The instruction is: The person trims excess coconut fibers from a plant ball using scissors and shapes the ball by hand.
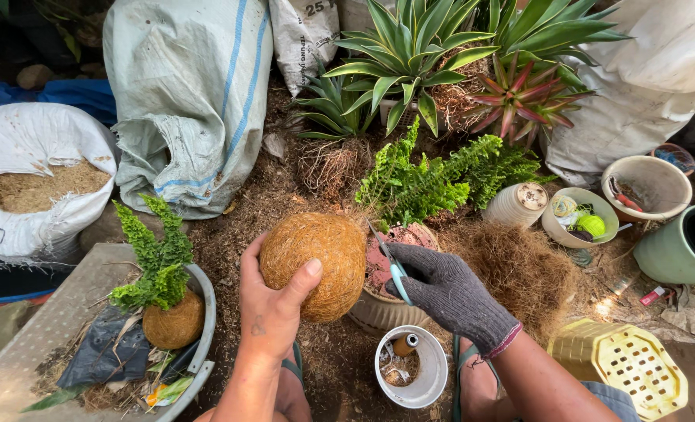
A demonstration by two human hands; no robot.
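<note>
**Now: fibre ball in left hand, scissors in right**

Currently we've got the coir-wrapped ball (314,266) gripped in our bare left hand (269,309), thumb over its lower right face, fingers curled behind it. Ball sits mid-frame, held above the soil-strewn ground, just left of a clay-coloured pot (386,301). A green fern (433,180) rises from the ball's upper right.

Our right hand (449,293), in a grey knit glove, is closed around blue-handled scissors (390,262); the blades point up-left, tip right at the ball's right edge. Can't tell whether blades are touching the fibre.

Below the hands: a small white pot (411,367) with a spool inside. Right of the glove: a loose heap of brown fibre (519,266), then a yellow plastic stool (625,363).

Left: a round basin (205,328) holding a second, finished fern ball (171,320). Beyond it, an open white sack (39,168) of brown husk, and a tall woven sack (191,94).

Top: spiky green and red bromeliads (472,70). Far right: a bowl (580,219) with twine, a beige bucket (648,184), a green pot (683,246).
</note>
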